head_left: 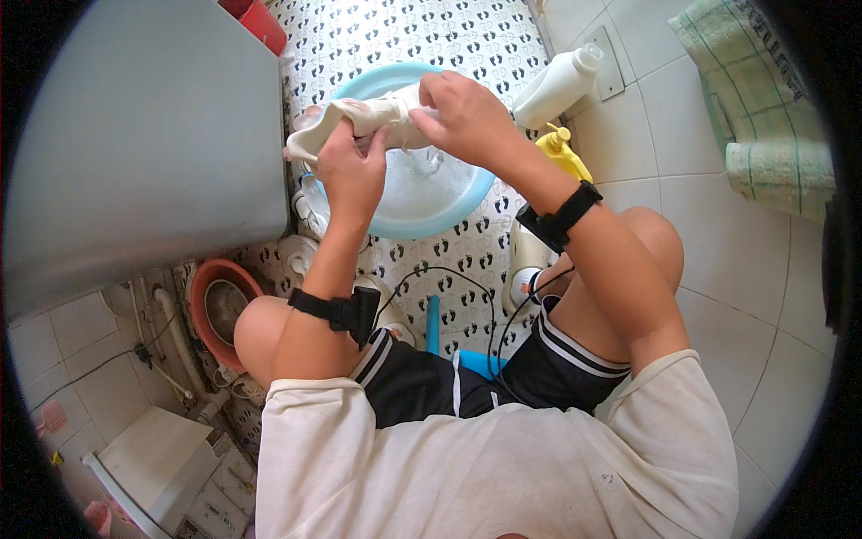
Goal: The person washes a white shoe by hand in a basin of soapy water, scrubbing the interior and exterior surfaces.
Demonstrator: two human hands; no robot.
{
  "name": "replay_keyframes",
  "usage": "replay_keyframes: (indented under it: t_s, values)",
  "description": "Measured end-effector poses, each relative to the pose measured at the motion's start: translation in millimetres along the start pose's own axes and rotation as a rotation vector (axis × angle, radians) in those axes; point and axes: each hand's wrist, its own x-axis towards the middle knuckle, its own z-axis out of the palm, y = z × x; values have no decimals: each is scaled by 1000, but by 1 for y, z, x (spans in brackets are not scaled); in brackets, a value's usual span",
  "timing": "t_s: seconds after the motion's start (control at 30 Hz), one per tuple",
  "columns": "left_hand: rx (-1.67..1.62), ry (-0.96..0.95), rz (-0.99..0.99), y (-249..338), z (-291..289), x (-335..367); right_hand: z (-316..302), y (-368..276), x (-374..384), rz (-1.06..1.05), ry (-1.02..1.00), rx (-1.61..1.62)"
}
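Note:
A white shoe (393, 112) is tilted on its side above a light blue basin (422, 226) of cloudy, foamy water. My left hand (352, 164) grips it near the opening, with the thumb along the near side and some fingers hidden by the shoe. At the shoe's right end, my right hand (471, 112) is closed with bent fingers against the white upper. Whether anything small sits under those fingers is hidden.
A white bottle (555, 90) and a yellow pump bottle (564, 153) stand right of the basin. A grey metal-sided cabinet (153, 135) rises at left, an orange-red tub (199, 310) below it. A towel (763, 171) hangs right. Black cables (492, 310) loop between my knees.

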Motion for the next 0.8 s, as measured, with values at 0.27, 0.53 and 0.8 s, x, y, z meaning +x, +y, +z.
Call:
replay_keyframes:
  t_s: [0.27,0.53,0.8]
  values:
    - [161,-29,188,12,0,-3,21,10,8,-128,147,160]
    - [281,-34,271,10,-8,-1,13,0,12,109,2,535]
    - [191,-18,212,12,-10,-2,-2,1,26,175,111,1015]
